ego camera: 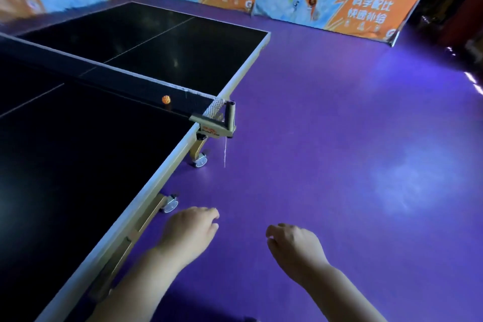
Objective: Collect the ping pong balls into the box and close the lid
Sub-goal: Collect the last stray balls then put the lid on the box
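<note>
One orange ping pong ball (166,99) lies on the black table-tennis table (78,154), close against the near side of the net (146,89) towards its right end. My left hand (192,230) hangs beside the table's right edge, above the floor, with loosely curled fingers holding nothing. My right hand (294,246) is further right over the floor, fingers also loosely curled and empty. Both hands are well short of the ball. No box is in view.
The net post and clamp (222,123) stick out past the table's right edge. Table wheels (200,161) (171,204) stand on the purple floor (339,138). Orange and blue barrier boards (326,0) line the back of the court.
</note>
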The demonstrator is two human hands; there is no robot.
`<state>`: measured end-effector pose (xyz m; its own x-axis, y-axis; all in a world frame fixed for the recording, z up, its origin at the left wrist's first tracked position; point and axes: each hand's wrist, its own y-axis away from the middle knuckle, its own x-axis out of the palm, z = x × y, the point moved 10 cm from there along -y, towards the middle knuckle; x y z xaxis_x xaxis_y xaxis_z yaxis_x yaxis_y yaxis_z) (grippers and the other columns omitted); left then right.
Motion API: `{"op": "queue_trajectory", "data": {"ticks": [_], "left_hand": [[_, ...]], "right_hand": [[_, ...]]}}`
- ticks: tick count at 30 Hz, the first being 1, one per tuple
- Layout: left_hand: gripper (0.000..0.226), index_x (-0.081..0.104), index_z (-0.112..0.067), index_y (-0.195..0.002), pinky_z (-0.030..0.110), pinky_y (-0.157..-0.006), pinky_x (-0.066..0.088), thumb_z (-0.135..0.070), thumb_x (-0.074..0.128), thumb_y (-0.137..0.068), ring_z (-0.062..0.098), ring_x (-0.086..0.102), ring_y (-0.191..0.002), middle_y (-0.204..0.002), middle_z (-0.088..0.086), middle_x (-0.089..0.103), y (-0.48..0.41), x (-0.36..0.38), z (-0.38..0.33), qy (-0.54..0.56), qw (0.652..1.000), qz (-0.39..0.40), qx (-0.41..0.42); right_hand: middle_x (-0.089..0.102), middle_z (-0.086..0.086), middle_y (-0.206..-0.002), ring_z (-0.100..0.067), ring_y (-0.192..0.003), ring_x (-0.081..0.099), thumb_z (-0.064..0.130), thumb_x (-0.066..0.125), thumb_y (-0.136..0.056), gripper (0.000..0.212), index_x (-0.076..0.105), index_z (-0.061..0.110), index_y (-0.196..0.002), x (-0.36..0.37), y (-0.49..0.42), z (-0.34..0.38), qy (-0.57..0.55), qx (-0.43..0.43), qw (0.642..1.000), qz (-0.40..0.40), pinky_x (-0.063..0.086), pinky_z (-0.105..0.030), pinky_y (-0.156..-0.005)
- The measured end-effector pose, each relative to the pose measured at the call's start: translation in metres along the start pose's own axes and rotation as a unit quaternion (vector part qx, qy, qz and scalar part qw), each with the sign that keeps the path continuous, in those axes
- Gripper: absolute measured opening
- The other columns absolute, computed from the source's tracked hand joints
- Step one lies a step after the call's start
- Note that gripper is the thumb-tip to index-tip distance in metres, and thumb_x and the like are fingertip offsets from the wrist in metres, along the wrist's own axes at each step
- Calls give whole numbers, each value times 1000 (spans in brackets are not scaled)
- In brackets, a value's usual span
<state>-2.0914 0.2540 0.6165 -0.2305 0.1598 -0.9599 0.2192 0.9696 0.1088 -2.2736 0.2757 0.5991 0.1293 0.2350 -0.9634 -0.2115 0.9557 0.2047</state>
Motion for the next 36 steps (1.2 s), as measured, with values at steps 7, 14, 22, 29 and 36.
{"op": "queue_trajectory", "data": {"ticks": [7, 14, 22, 29, 36], "left_hand": [[28, 55, -27, -120, 24, -80, 44, -34, 41, -97, 12, 52, -109, -115, -11, 63, -114, -16, 5, 6, 998, -7, -64], [28, 58, -23, -118, 23, -81, 44, -30, 42, -96, 12, 58, -105, -114, -7, 65, -256, -54, 65, 32, 990, -76, -114], [20, 62, -21, -105, 26, -72, 45, -26, 45, -95, 12, 59, -94, -99, -8, 66, -392, -115, 144, 60, 979, -136, -142], [14, 70, -19, -87, 25, -56, 53, -19, 75, -73, 15, 65, -78, -83, -6, 68, -448, -139, 198, 6, 969, -175, -176], [13, 68, -25, -83, 18, -55, 47, -26, 75, -72, 9, 63, -74, -81, -10, 66, -470, -139, 251, -12, 946, -181, -271]], "right_hand": [[63, 1, -112, -27, -104, 59, 30, 37, -94, 29, 58, 27, -113, -44, -141, -47, -1, -61, 998, 21, 46, -31, -76], [63, 0, -109, -28, -103, 59, 30, 35, -95, 27, 57, 23, -109, -76, -301, -50, 16, -110, 994, 11, 45, -31, -74], [64, 0, -109, -28, -101, 59, 28, 36, -95, 27, 58, 24, -108, -134, -478, -15, 28, -160, 987, -8, 45, -32, -71], [66, 2, -111, -28, -98, 61, 25, 37, -95, 28, 59, 24, -112, -136, -597, 36, 18, -229, 973, 28, 48, -32, -74], [64, -1, -107, -28, -99, 61, 24, 42, -92, 22, 61, 22, -105, -102, -687, 136, 30, -361, 925, 118, 45, -31, -73]]}}
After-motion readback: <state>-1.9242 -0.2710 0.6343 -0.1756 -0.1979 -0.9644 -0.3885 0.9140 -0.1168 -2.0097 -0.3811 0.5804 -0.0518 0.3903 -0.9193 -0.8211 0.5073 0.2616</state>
